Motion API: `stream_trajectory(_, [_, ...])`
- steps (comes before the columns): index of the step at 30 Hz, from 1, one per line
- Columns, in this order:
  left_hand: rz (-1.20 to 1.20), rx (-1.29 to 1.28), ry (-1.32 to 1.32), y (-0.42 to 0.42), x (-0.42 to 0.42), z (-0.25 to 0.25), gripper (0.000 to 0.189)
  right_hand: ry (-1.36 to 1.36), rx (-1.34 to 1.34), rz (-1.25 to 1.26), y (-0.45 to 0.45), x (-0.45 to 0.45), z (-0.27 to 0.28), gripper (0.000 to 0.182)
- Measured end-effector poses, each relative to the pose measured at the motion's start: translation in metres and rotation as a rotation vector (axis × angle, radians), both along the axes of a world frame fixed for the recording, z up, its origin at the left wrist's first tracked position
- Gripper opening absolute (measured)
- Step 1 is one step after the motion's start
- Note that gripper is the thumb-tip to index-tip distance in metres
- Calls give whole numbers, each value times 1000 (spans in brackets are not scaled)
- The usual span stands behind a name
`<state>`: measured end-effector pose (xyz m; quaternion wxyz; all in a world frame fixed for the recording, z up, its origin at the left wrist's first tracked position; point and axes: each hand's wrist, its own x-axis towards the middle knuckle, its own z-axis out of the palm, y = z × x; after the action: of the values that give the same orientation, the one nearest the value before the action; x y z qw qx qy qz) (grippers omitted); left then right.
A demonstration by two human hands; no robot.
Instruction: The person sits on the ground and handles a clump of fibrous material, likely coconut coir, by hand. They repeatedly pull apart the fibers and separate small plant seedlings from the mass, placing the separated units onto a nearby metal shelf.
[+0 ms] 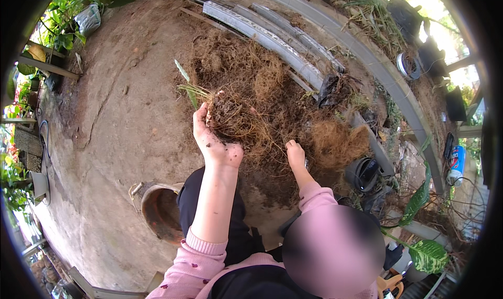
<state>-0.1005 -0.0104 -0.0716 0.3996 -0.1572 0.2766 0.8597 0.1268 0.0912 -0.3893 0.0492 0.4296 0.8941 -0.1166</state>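
Observation:
My left hand [212,141], palm up and dirty with soil, cradles a plant's root ball [232,114]. Dark soil clings among its tangled, stringy roots. Thin stems with narrow green leaves [191,92] stick out past the thumb, to the left. Lower and to the right, my right hand [296,154] has its fingers curled together on thin root strands [275,140] that trail from the root ball. Beneath both hands spreads a heap of loose soil and old roots [251,71] on the ground.
A clay pot [161,210] lies tipped beside my left leg. Metal channels [263,35] lie behind the heap. To the right are a mat of brown fibre [338,141], a black plastic pot [362,174], a blue can [457,165] and a curved-looking grey beam [377,63].

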Motion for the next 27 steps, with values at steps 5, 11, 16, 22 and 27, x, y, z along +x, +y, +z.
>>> stream_trajectory(5, [-37,19,-2,3,0,-3,32,419,-360,-8,-20,9,20,10])
stream_trajectory(11, [-11,0,-25,8,0,-5,31,455,-462,-221,-16,-5,32,19])
stream_trajectory(16, [-25,-27,-16,9,0,-8,30,208,-194,-143,-20,-20,19,51])
stream_trajectory(22, [11,-95,18,19,0,-17,35,329,-363,-435,-20,-11,14,36])
stream_trajectory(27, [-72,-156,7,30,13,-27,33,788,-917,-899,7,15,57,32])
